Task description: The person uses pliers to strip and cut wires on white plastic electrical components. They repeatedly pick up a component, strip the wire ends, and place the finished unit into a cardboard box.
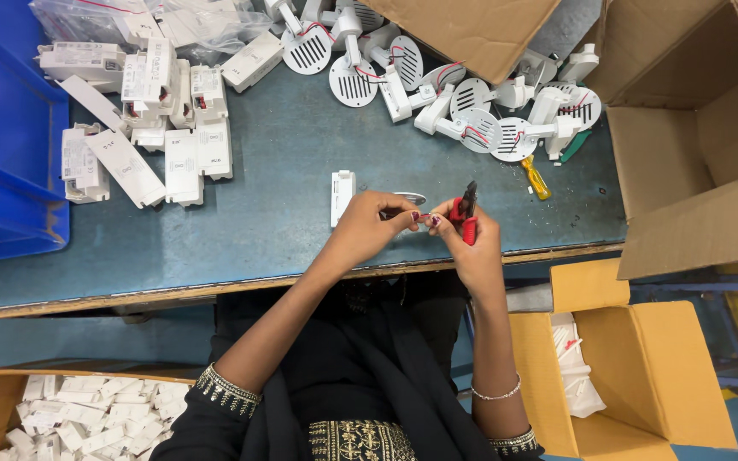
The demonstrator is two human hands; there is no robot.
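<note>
Near the tabletop (284, 162)'s front edge, the right hand (471, 243) has its grip around red-handled pliers (466, 213); the left hand (369, 224) pinches a thin wire (424, 218) between fingertips. The jaws could nick a finger. Beyond lie white boxes (143, 128) and round lamps (471, 102).

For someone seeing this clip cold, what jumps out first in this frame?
At the table's near edge, the right hand holds red-handled pliers against a small part pinched by the left hand. Behind them, a heap of white round slotted fittings with red wires fills the far middle, with white rectangular modules piled to the left. A blue bin and open cardboard boxes frame the sides.
</note>
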